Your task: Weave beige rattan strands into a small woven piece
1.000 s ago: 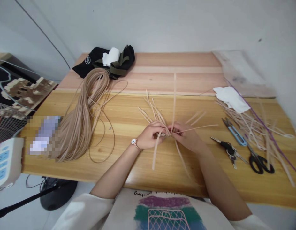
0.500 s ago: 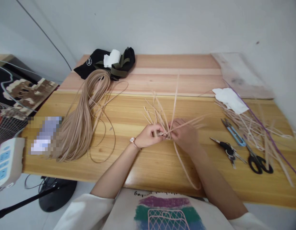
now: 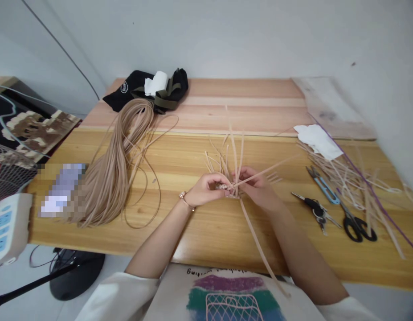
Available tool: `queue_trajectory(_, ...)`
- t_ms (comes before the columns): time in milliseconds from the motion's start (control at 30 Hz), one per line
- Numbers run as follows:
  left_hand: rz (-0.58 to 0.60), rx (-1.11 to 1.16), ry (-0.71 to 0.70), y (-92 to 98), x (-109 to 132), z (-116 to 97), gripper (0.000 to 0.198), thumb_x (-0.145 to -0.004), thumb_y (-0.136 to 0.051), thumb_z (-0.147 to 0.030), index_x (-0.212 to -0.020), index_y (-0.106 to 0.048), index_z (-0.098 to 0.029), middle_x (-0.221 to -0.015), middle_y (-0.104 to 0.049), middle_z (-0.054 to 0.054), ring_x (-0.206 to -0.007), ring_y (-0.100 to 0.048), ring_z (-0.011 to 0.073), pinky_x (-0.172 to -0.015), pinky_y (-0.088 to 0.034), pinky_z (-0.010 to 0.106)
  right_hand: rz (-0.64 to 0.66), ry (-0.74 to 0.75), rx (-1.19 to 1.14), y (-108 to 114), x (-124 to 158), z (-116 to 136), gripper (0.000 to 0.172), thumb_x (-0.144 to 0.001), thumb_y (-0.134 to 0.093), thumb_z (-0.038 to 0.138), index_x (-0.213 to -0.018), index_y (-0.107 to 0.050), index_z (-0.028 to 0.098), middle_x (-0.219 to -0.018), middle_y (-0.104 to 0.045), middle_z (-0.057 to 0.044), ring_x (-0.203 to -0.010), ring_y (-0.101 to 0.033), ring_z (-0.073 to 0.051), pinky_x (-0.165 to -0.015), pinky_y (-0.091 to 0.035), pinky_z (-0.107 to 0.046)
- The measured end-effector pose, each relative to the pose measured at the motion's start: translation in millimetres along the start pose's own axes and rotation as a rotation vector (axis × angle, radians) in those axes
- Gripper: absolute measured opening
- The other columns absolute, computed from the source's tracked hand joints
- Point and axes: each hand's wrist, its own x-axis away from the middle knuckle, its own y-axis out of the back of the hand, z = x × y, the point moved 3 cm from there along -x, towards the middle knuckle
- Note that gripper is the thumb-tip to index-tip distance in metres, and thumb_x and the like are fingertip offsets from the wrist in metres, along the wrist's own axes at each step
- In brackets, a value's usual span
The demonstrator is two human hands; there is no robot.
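Between my hands is a small woven piece [image 3: 226,187] of pale tan strips, held just above the table. My left hand [image 3: 208,189] pinches its left side, thumb and fingers closed around the weave. Fingers of my right hand [image 3: 256,185] are closed at its right side, by the base of the loose strips; exactly which strip they grip is partly hidden. Several strip ends [image 3: 239,151] fan up and away from the weave. One long strip [image 3: 256,236] hangs down toward my lap, over the table's front edge.
A big bundle of tan strips [image 3: 116,169] lies at left, beside a blurred phone [image 3: 63,189] and a black bag [image 3: 142,87]. To the right are blue-handled snips [image 3: 326,189], black scissors [image 3: 356,227], keys [image 3: 316,209], white tissue [image 3: 318,140] and cut strips [image 3: 346,178].
My right hand has shifted slightly and its fingers are less bunched over the weave. The upright strips lean further left, and the long lower strip now reaches straighter down over my lap.
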Motion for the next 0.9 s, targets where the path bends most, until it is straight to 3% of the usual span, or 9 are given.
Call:
queue_trajectory(133, 0.009, 0.030, -0.002, 0.9, -0.4, 0.4, 0.007, -0.069, -0.065, -0.013, -0.074, -0.062, -0.010, -0.071, -0.064, 0.003, -0.067, -0.059, 0.0095, -0.067, -0.046, 0.022, 0.056, -0.011, 0.076, -0.4, 1.3, 2.6, 0.014, -0.074, -0.062, 0.031, -0.080, -0.057, 0.019, -0.070, -0.061, 0.001, -0.063, -0.058, -0.012, -0.061, -0.045, -0.026)
queue_trajectory(267, 0.015, 0.079, 0.019, 0.6, -0.5, 2.7, 0.008, -0.068, -0.066, -0.013, -0.074, -0.062, -0.010, -0.070, -0.063, 0.002, -0.067, -0.058, 0.0089, -0.067, -0.045, 0.021, 0.024, 0.114, 0.346, -0.3, 1.3, 8.2, 0.006, -0.076, -0.056, 0.023, -0.080, -0.057, 0.019, -0.069, -0.060, 0.001, -0.062, -0.056, -0.012, -0.059, -0.043, -0.025)
queue_trajectory(467, 0.002, 0.158, 0.091, -1.3, -0.8, 8.8, 0.010, -0.066, -0.068, -0.012, -0.073, -0.061, -0.010, -0.070, -0.064, 0.002, -0.066, -0.058, 0.0083, -0.067, -0.045, 0.021, 0.003, 0.363, 0.933, 0.8, -2.9, 9.1, 0.015, -0.075, -0.050, 0.012, -0.085, -0.060, 0.018, -0.082, -0.064, -0.006, -0.081, -0.056, -0.021, -0.073, -0.042, -0.034)
queue_trajectory(633, -0.029, 0.117, 0.095, -0.8, -1.4, 12.7, 0.010, -0.065, -0.069, -0.012, -0.073, -0.062, -0.010, -0.071, -0.065, 0.002, -0.068, -0.059, 0.0088, -0.067, -0.044, 0.021, -0.021, 0.357, 1.210, -1.2, -3.3, 11.1, 0.019, -0.080, -0.044, 0.014, -0.078, -0.062, 0.016, -0.079, -0.062, -0.011, -0.081, -0.054, -0.025, -0.075, -0.039, -0.039)
queue_trajectory(700, -0.034, 0.110, 0.092, 0.0, -1.0, 11.2, 0.010, -0.065, -0.068, -0.012, -0.073, -0.063, -0.010, -0.071, -0.065, 0.002, -0.067, -0.058, 0.0087, -0.067, -0.044, 0.021, -0.073, 0.346, 1.105, -0.4, -2.0, 13.9, 0.019, -0.079, -0.043, 0.014, -0.075, -0.062, 0.016, -0.078, -0.061, -0.011, -0.080, -0.054, -0.025, -0.075, -0.039, -0.038)
queue_trajectory(800, -0.044, 0.106, 0.085, 1.6, -0.3, 6.5, 0.010, -0.066, -0.069, -0.015, -0.073, -0.063, -0.010, -0.071, -0.064, 0.002, -0.067, -0.058, 0.0091, -0.067, -0.045, 0.021, -0.129, 0.258, 0.656, 4.1, -0.2, 13.0, 0.015, -0.082, -0.046, 0.022, -0.082, -0.061, 0.017, -0.077, -0.061, -0.006, -0.074, -0.055, -0.019, -0.068, -0.041, -0.032)
queue_trajectory(900, -0.040, 0.079, 0.071, 2.3, -0.6, 2.2, 0.010, -0.067, -0.069, -0.016, -0.073, -0.063, -0.010, -0.071, -0.065, 0.003, -0.067, -0.059, 0.0101, -0.066, -0.045, 0.022, -0.066, 0.095, 0.273, 5.0, 0.9, 5.9, 0.024, -0.086, -0.045, 0.037, -0.079, -0.058, 0.018, -0.070, -0.057, -0.001, -0.061, -0.052, -0.013, -0.058, -0.040, -0.026)
